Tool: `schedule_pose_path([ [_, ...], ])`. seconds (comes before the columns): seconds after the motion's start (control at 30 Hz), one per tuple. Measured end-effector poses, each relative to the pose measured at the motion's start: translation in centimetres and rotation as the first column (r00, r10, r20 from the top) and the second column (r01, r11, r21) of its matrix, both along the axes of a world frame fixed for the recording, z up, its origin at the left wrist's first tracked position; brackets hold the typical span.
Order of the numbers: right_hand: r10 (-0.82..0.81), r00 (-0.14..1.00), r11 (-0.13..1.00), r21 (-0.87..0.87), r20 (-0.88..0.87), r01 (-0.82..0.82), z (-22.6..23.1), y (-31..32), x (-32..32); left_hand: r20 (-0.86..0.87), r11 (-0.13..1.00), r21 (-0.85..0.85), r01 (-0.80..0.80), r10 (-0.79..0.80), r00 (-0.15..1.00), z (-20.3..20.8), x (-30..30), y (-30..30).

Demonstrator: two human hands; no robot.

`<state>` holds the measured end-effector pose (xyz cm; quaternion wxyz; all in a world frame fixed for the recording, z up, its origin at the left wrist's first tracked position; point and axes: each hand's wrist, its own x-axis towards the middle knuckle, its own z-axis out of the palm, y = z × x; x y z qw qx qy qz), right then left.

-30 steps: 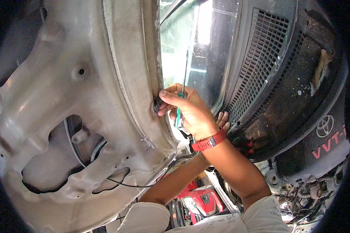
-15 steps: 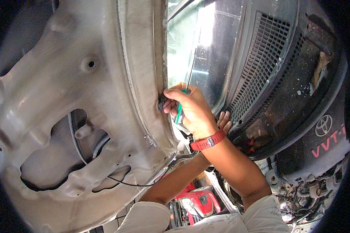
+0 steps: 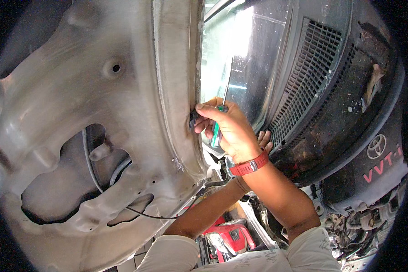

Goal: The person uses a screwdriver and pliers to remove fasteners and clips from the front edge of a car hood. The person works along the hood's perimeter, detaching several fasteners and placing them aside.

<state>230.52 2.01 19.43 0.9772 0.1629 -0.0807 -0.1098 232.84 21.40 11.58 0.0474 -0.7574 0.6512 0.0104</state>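
My arms cross, the right one passing over the left. In my right hand [image 3: 229,127] is a screwdriver [image 3: 217,131] with a green and clear handle, its thin metal shaft pointing up across the windshield. The thumb and fingertips of that hand meet a small black piece [image 3: 193,119] at the edge of the raised hood [image 3: 136,99]; its exact kind is too small to tell. My left hand [image 3: 264,139] lies with fingers stretched out at the lower end of the black cowl grille [image 3: 306,77], and the rest of it is hidden behind my right wrist.
The windshield [image 3: 254,68] lies beyond my hands. A thin black hose [image 3: 152,216] hangs from the hood's underside. The engine cover [image 3: 358,181] and metal parts fill the lower right. A red and white machine [image 3: 233,238] stands below, between my arms.
The view has shifted a little, so the hood edge and my right hand appear farther right. The screwdriver handle has turned slightly in my right hand. My left hand stays by the grille.
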Motion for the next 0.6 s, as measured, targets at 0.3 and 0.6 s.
schedule_pose_path([
  [0.3,-0.209,0.972,0.957,-0.229,-0.108,0.180,0.4,0.5,-0.5,0.345,0.993,0.113,0.035,-0.072,0.936,-0.2,1.4,2.6],
  [0.6,-0.114,0.992,0.972,-0.212,-0.050,0.101,0.0,0.1,-0.5,-0.207,0.978,0.015,-0.207,0.205,0.957,0.5,-0.2,0.8],
])
